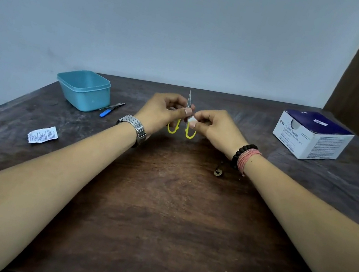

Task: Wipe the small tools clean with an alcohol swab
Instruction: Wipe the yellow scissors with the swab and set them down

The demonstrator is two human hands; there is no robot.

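Over the middle of the dark wooden table (pixel 161 204), the person holds a pair of small yellow-handled scissors (pixel 185 122) upright, blades together and pointing up toward the wall. The left hand (pixel 163 111) grips them around the middle, thumb across the front, with the yellow loops hanging below the fingers. The right hand (pixel 213 127) pinches a small white alcohol swab (pixel 192 120) between thumb and fingertips and presses it against the scissors just above the right loop.

At the far left stands a teal plastic tub (pixel 84 90), and just beside it lies a blue-handled tool (pixel 112 108). Nearer on the left lies a torn swab wrapper (pixel 42 135). At the far right sits a box of alcohol swabs (pixel 312 136).
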